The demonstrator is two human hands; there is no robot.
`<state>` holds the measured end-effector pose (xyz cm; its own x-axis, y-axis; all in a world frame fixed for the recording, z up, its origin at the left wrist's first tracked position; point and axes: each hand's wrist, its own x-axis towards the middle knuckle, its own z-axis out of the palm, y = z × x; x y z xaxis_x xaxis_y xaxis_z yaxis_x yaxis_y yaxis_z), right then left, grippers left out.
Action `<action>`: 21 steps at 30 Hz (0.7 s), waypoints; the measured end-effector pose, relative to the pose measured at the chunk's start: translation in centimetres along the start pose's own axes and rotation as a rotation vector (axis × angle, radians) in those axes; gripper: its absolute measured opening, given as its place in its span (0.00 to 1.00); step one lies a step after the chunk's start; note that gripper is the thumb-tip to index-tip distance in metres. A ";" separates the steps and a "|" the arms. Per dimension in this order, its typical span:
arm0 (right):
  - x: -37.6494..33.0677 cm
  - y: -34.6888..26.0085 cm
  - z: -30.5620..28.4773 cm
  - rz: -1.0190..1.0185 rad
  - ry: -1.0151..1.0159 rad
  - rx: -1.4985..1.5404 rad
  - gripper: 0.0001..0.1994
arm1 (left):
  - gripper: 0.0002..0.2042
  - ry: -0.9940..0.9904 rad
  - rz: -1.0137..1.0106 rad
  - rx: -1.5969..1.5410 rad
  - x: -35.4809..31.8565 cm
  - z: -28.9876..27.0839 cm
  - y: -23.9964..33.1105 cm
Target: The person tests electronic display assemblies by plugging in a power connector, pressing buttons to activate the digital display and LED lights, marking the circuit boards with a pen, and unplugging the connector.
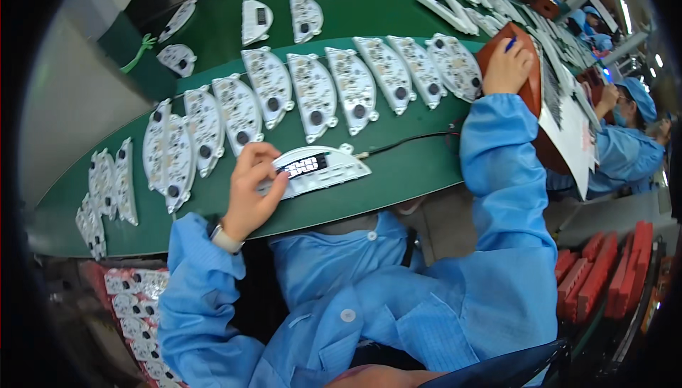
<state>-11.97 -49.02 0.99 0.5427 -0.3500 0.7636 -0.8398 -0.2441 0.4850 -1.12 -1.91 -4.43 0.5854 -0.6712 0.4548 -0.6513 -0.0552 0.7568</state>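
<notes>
A white half-moon panel [330, 182] with a lit display window lies near the table's front edge. My left hand [250, 188] is closed at its left end, thumb and curled fingers beside the display. A dark cable [405, 141] meets the panel's upper right edge. Up at the right, my right hand [507, 68] lies against a reddish-brown box [531, 97]. Its fingers are bent around a small blue thing [511, 43], mostly hidden, whose kind I cannot make out. Several white half-moon circuit boards [311, 93], each with a round black part, stand in a row beyond the panel.
More boards [106, 182] lie on the green table [419, 164] at the left. Beyond, a green conveyor belt [369, 4] carries others. Red trays [604, 274] stand at lower right; a rack of boards [138, 317] is at lower left. A co-worker [625, 132] sits at right.
</notes>
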 end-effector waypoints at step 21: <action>-0.4 0.2 -0.5 -0.041 -0.151 0.011 0.22 | 0.11 -0.044 -0.046 -0.070 0.3 -0.1 -1.3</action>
<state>-12.37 -48.53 1.00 0.5738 -0.4709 0.6701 -0.8169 -0.2703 0.5095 -0.06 -1.96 -5.22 0.5911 -0.7011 0.3988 -0.5880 -0.0361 0.8081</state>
